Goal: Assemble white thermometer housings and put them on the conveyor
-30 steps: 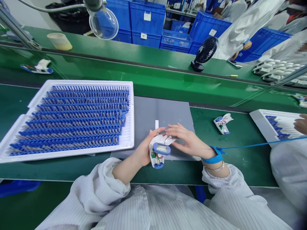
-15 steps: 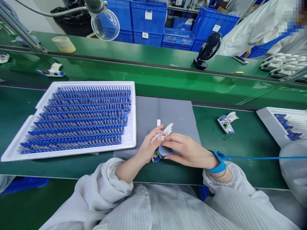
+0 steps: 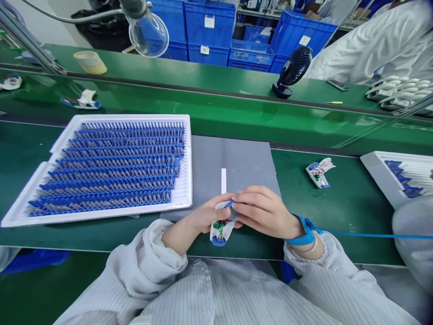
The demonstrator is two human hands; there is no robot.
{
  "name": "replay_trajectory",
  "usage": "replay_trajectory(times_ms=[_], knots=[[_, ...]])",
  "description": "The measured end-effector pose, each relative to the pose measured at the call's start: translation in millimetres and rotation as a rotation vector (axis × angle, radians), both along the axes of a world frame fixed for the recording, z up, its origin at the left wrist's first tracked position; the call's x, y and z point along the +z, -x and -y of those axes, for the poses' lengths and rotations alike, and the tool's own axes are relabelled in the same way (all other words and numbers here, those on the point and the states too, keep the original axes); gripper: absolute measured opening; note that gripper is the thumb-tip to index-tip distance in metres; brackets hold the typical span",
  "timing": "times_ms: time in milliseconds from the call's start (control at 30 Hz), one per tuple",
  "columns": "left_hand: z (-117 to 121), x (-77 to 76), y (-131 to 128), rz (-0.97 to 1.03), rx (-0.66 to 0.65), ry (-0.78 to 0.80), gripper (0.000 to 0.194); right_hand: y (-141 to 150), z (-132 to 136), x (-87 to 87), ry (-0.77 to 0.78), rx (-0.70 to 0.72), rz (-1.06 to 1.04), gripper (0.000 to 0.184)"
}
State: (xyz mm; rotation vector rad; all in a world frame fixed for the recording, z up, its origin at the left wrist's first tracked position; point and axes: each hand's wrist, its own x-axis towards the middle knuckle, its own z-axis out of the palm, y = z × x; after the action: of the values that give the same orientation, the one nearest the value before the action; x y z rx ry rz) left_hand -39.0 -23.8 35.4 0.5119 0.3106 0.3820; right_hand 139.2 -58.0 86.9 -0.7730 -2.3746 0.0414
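Note:
In front of my body I hold a white-and-blue device housing (image 3: 219,235), its inner side up, showing a green circuit board and wires. My left hand (image 3: 210,214) grips it from the left, the thumb lying across the inside. My right hand (image 3: 263,211) is closed round the upper right end, fingers bent over the top edge. Those fingers partly hide a blue part there. Under the hands lies a grey mat (image 3: 241,160), with a white strip (image 3: 223,180) just beyond my fingertips.
A white tray (image 3: 190,180) with rows of blue parts with metal springs lies left. Another open housing (image 3: 320,172) is to the right, near a second tray (image 3: 377,176). A blue wrist cord (image 3: 358,234) runs right. A small fan (image 3: 292,72) stands on the back ledge.
The housing has turned, so its board and blue round end now face me. My right hand has shifted up over its top end. More of the white strip shows. Housings at far left have slid right.

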Motion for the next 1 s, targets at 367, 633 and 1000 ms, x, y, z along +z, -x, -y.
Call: replay_trajectory(times_ms=[367, 633, 1000], knots=[[1, -3.5, -4, 0.025, 0.054, -0.024, 0.065, 1, 1, -13.1, -0.203, -0.037, -0.045, 0.014], [1, -1.5, -3, 0.034, 0.070, -0.010, 0.064, 3, 0, -15.7, -0.186, -0.032, -0.106, 0.011], [2, -0.1, -5, -0.014, 0.052, -0.091, 0.061, 4, -3, -4.0, 0.038, -0.004, -0.357, 0.007]])
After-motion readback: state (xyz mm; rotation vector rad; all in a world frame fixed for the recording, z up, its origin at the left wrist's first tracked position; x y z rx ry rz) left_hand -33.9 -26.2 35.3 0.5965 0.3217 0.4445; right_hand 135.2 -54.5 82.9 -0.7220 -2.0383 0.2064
